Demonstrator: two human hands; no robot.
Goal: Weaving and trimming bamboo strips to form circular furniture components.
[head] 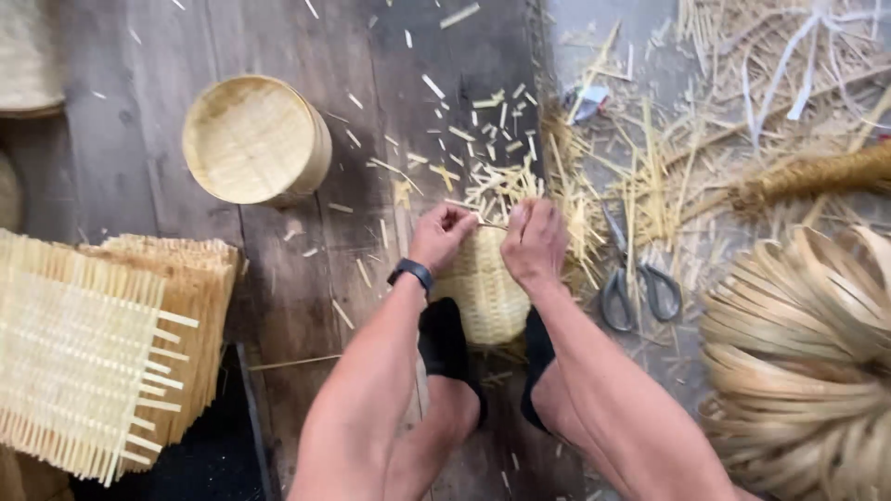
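A small woven bamboo basket (483, 292) is wedged between my two feet in black socks on the wooden floor. My left hand (441, 232), with a black wristband, pinches a thin bamboo strip (492, 224) at the basket's top edge. My right hand (531, 241) grips the rim of the same basket from the right, fingers curled over it. Both hands nearly touch above the basket.
A finished round basket (255, 139) stands at the back left. A stack of flat woven mats (102, 343) lies at left. Grey scissors (636, 283) lie right of my right hand. A bundle of curved bamboo strips (807, 353) fills the right; cut scraps (492, 148) litter the floor.
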